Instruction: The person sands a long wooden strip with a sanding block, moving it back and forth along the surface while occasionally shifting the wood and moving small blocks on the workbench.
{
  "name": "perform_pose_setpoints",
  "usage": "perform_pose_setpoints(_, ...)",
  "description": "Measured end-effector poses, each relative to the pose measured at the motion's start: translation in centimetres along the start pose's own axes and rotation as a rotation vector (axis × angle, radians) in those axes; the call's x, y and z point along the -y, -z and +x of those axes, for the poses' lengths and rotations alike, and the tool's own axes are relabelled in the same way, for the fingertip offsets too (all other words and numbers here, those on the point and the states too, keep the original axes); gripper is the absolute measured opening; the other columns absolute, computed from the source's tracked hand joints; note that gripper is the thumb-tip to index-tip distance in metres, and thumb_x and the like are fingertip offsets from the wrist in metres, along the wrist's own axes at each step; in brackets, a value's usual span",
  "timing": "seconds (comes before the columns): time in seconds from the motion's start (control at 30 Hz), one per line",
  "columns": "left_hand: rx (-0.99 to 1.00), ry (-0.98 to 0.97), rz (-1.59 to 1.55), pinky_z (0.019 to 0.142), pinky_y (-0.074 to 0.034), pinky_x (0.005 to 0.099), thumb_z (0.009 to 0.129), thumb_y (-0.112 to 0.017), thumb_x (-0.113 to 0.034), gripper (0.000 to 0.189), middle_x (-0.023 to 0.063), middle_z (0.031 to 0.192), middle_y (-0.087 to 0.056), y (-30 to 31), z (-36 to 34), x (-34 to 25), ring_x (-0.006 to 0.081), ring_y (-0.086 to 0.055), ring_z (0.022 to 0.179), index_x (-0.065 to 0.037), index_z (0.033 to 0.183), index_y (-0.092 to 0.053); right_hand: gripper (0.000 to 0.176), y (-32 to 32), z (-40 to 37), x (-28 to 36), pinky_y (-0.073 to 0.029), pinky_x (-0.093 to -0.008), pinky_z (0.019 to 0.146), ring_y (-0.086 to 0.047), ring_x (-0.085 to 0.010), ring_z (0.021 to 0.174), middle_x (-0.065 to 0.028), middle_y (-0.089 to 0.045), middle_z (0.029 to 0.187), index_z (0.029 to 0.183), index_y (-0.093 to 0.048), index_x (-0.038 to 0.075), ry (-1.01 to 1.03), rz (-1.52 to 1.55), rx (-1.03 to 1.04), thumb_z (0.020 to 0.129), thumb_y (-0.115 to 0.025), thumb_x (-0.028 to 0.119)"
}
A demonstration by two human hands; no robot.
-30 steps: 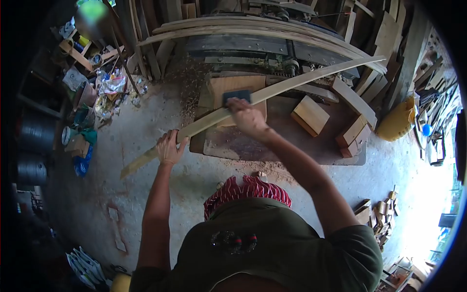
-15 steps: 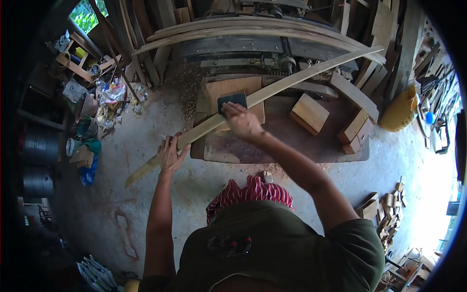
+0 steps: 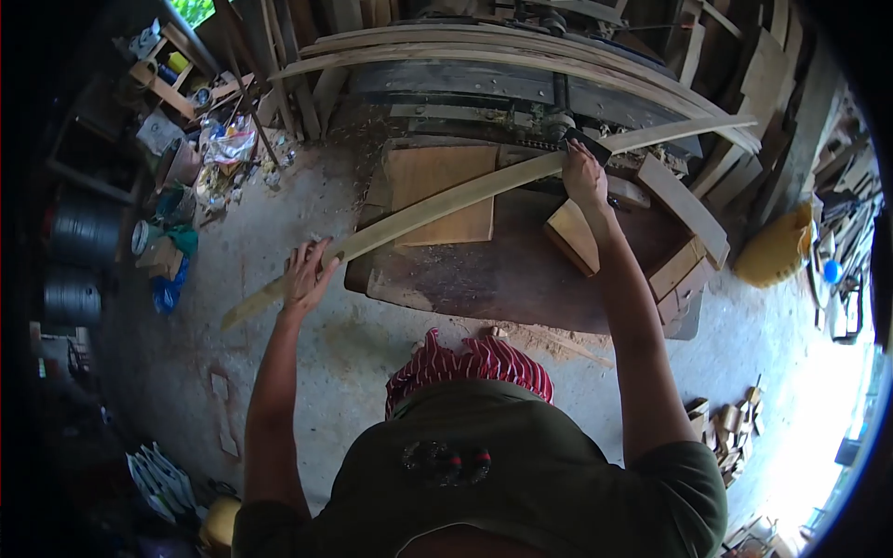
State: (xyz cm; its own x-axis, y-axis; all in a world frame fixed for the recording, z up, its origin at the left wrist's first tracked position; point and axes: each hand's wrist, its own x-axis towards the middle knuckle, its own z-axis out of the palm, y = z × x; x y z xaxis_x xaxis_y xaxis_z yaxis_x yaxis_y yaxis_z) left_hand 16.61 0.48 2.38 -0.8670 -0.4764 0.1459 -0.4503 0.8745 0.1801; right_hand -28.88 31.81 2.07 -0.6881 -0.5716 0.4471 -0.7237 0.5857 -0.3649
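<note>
A long, pale wooden strip (image 3: pixel 446 198) lies slantwise over the workbench, its near end jutting past the bench's left edge. My left hand (image 3: pixel 307 276) grips this strip close to that end, thumb on one side and fingers on the other. Toward the far end, my right hand (image 3: pixel 584 177) presses a dark, flat sheet that looks like sandpaper (image 3: pixel 590 142) onto the strip's upper face. The fingers partly cover the sheet. Under the strip sits a flat brown board (image 3: pixel 446 219).
The low workbench (image 3: pixel 446 284) also carries a wooden block (image 3: pixel 574 240) and angled wood pieces (image 3: pixel 684 209). Long planks (image 3: pixel 484 46) rest on a machine behind it. A yellow sack (image 3: pixel 774 246) stands right; offcuts (image 3: pixel 730 428) are heaped on the floor.
My right hand has slid the sandpaper along the strip, away and to the right, from the middle toward the far end. My left hand still holds the near part.
</note>
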Motion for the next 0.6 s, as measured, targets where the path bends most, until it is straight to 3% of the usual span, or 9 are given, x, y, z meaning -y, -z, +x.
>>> perform_pose_setpoints(0.2,-0.099,0.097,0.048,0.1,-0.037,0.0455,0.097,-0.046,-0.05,0.048,0.0114,0.125,-0.056,1.2,2.9,-2.5,0.0311,-0.051,0.116,-0.017,0.13,-0.057,0.035,0.5,0.3,-1.0,-0.043,-0.0407,0.106,-0.054,-0.0339,0.124,-0.019,-0.059,0.131,0.12,-0.064,0.001,0.011,0.022,0.148,0.092,-0.045,0.012)
perform_pose_setpoints(0.27,0.06,0.104,0.0,0.097,-0.04,0.0441,0.096,-0.047,-0.05,0.049,0.012,0.11,-0.064,1.2,3.5,-3.5,0.0313,-0.058,0.107,-0.012,0.124,-0.059,0.035,0.9,0.4,-1.2,-0.043,-0.0398,0.106,-0.055,-0.0326,0.124,-0.0184,-0.059,0.131,0.12,-0.064,0.002,0.063,0.027,0.139,0.09,-0.047,0.01)
perform_pose_setpoints(0.3,0.012,0.096,-0.049,0.086,-0.047,0.0438,0.093,-0.05,-0.055,0.053,0.0123,0.087,-0.068,1.0,3.8,-4.1,0.033,-0.064,0.089,-0.008,0.111,-0.065,0.036,0.9,0.3,-1.4,-0.043,-0.0388,0.107,-0.054,-0.0317,0.124,-0.018,-0.059,0.131,0.122,-0.063,0.001,0.028,0.042,0.14,0.089,-0.05,0.009)
perform_pose_setpoints(0.33,0.019,0.104,-0.049,0.086,-0.047,0.0438,0.093,-0.05,-0.055,0.053,0.0123,0.087,-0.068,1.6,4.3,-4.9,0.033,-0.064,0.089,-0.008,0.111,-0.065,0.036,1.2,0.3,-1.4,-0.043,-0.0388,0.107,-0.054,-0.0317,0.124,-0.018,-0.059,0.131,0.122,-0.063,0.001,0.03,0.046,0.15,0.089,-0.05,0.009)
perform_pose_setpoints(0.4,0.299,0.237,-0.029,0.068,-0.051,0.0406,0.087,-0.056,-0.064,0.061,0.0103,0.071,-0.067,3.6,5.7,-6.3,0.0279,-0.066,0.069,-0.005,0.097,-0.069,0.037,1.5,0.5,-1.5,-0.043,-0.0388,0.107,-0.054,-0.0312,0.124,-0.018,-0.058,0.132,0.123,-0.062,0.0,0.038,0.041,0.179,0.089,-0.051,0.01)
perform_pose_setpoints(0.43,0.303,0.249,-0.03,0.068,-0.051,0.0406,0.087,-0.056,-0.064,0.061,0.0103,0.071,-0.067,4.2,6.3,-6.5,0.0279,-0.066,0.069,-0.005,0.097,-0.069,0.037,1.5,0.6,-1.6,-0.042,-0.0396,0.107,-0.054,-0.0313,0.124,-0.0179,-0.058,0.133,0.124,-0.061,0.0,0.039,0.041,0.201,0.09,-0.051,0.011)
perform_pose_setpoints(0.5,0.745,0.47,-0.348,0.056,-0.048,0.032,0.086,-0.062,-0.062,0.058,0.0065,0.061,-0.062,4.9,7.7,-6.1,0.0178,-0.063,0.058,-0.004,0.083,-0.068,0.037,1.4,0.8,-2.2,-0.043,-0.0398,0.107,-0.054,-0.0315,0.124,-0.0179,-0.058,0.133,0.124,-0.061,0.0,0.059,0.035,0.22,0.091,-0.051,0.013)
perform_pose_setpoints(0.53,0.743,0.479,-0.351,0.056,-0.048,0.032,0.086,-0.062,-0.062,0.058,0.0065,0.061,-0.062,4.6,8.1,-5.4,0.0178,-0.063,0.058,-0.004,0.083,-0.068,0.037,1.4,1.0,-2.1,-0.043,-0.0401,0.107,-0.054,-0.0318,0.124,-0.0179,-0.058,0.133,0.124,-0.06,0.0,0.068,0.025,0.231,0.092,-0.051,0.015)
perform_pose_setpoints(0.6,1.15,0.34,-0.567,0.054,-0.045,0.0277,0.086,-0.065,-0.059,0.053,0.0029,0.06,-0.06,3.8,8.7,-4.3,0.0105,-0.058,0.056,-0.006,0.083,-0.067,0.038,1.5,1.3,-2.1,-0.044,-0.0408,0.104,-0.055,-0.0324,0.123,-0.0185,-0.059,0.131,0.125,-0.06,0.001,0.015,0.043,0.269,0.094,-0.052,0.021)
